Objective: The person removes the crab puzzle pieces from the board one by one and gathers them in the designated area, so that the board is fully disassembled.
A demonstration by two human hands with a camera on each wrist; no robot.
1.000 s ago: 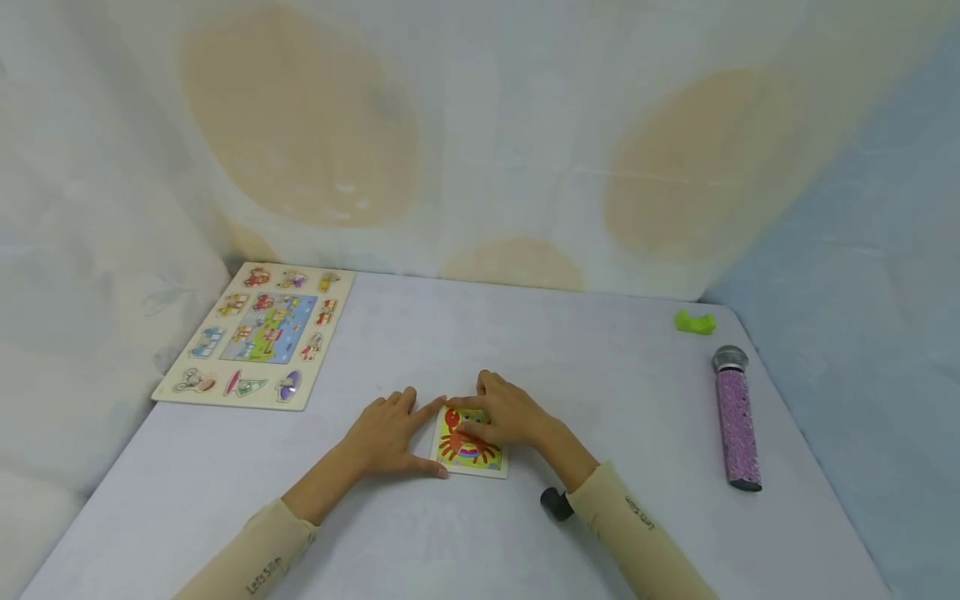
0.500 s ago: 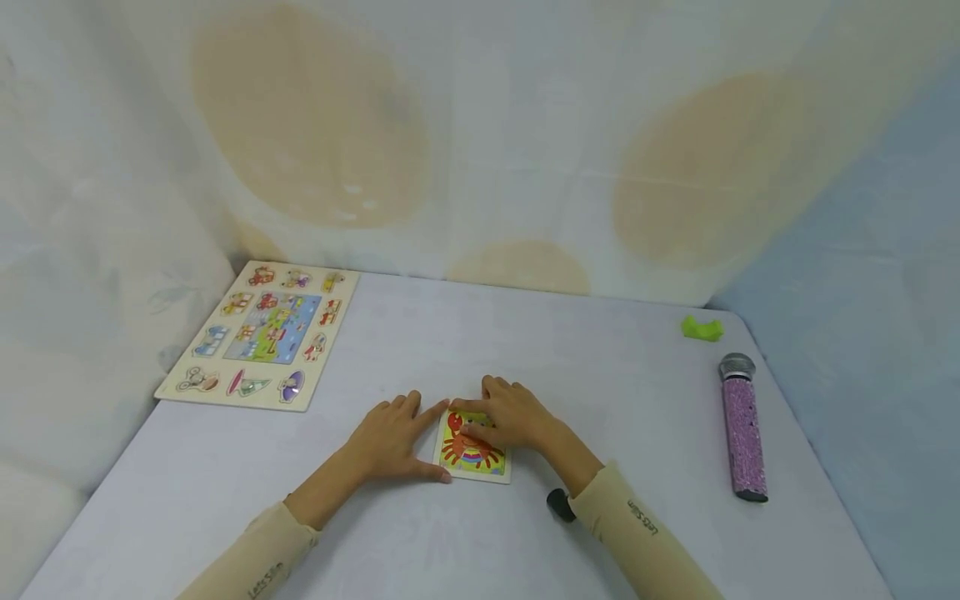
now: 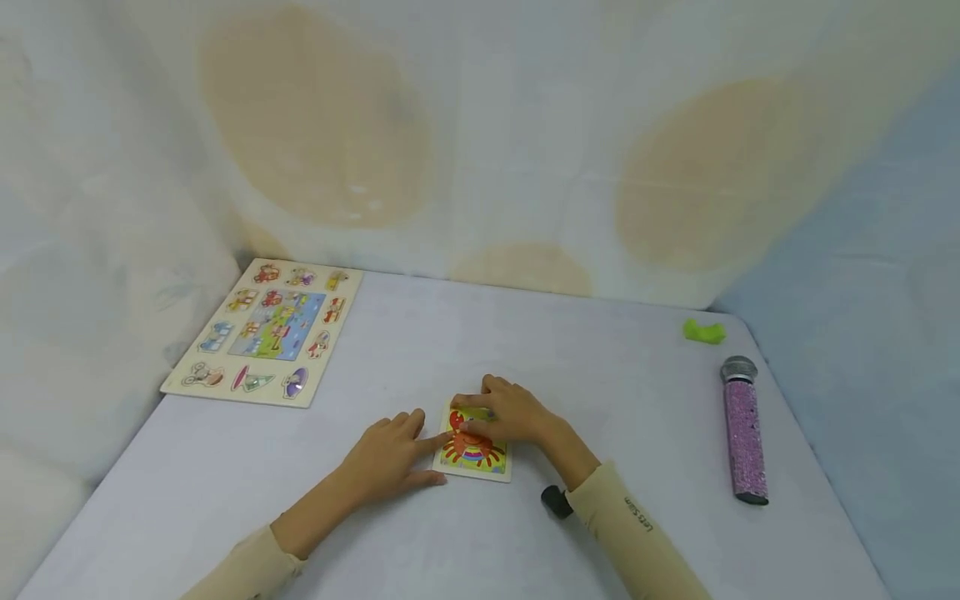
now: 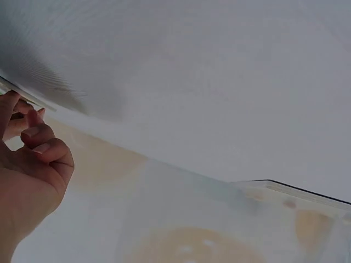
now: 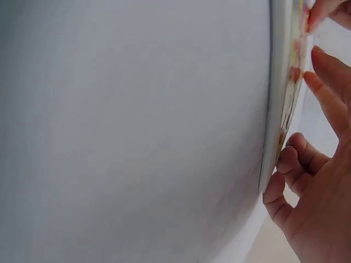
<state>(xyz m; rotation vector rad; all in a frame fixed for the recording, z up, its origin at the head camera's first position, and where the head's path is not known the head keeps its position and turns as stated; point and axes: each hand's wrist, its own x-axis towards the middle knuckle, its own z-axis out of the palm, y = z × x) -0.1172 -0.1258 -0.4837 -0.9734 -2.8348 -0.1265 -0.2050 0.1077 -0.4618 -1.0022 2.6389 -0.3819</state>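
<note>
A small square crab puzzle board (image 3: 472,458) with a pale rim lies flat on the table in the head view. My left hand (image 3: 386,458) comes at it from the left, its index finger stretched onto the crab picture and its thumb by the near left corner. From the right, my right hand (image 3: 513,414) rests index finger and thumb on the upper part of the picture and covers some of it. In the right wrist view the board (image 5: 282,82) appears edge-on, with the curled other fingers of my right hand (image 5: 323,181) at its edge.
A larger wooden peg puzzle (image 3: 330,333) lies at the back left. Towards the right edge of the white table (image 3: 600,358) are a glittery pink microphone (image 3: 745,433) and a bright green piece (image 3: 703,332). A black object (image 3: 557,502) sits by my right sleeve.
My left index finger has moved from the board's far left corner down onto the crab picture. The right hand stays nearly in place on the board. The head view has shifted slightly.
</note>
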